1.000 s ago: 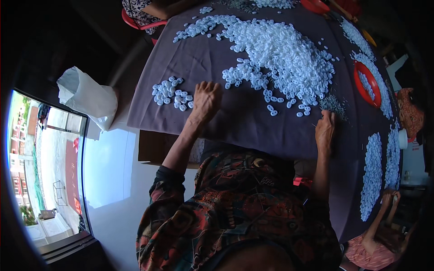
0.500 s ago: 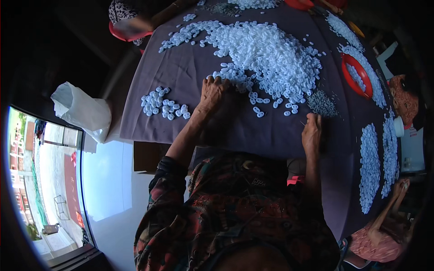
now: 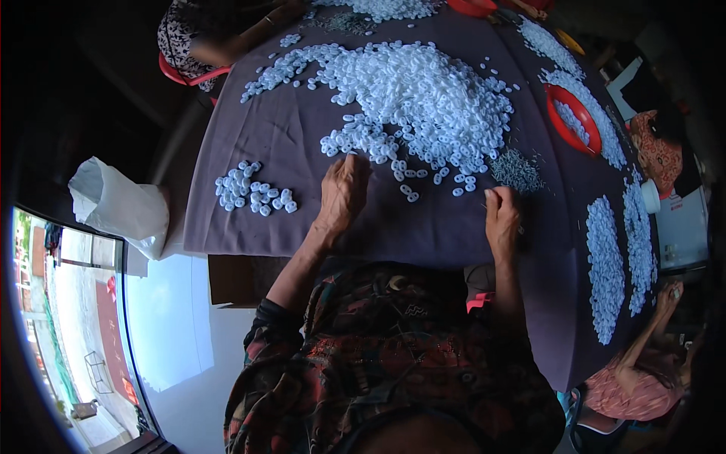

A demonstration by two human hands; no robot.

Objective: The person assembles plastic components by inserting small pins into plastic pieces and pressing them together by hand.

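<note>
White plastic rings heaped on purple cloth, 12 o'clock of both hands. Left hand flat, fingers together, tips touching the heap's edge. Right hand curled by grey pin pile; grip unclear. Small ring cluster at 9 o'clock.

Bare purple cloth between both hands, passable; big white-piece heap blocks far side, small cluster left.

A small hand-assembly workshop is shown: a large table draped in purple cloth is heaped with small white plastic rings, a red bowl is set on it, and other workers are seated around it.
</note>
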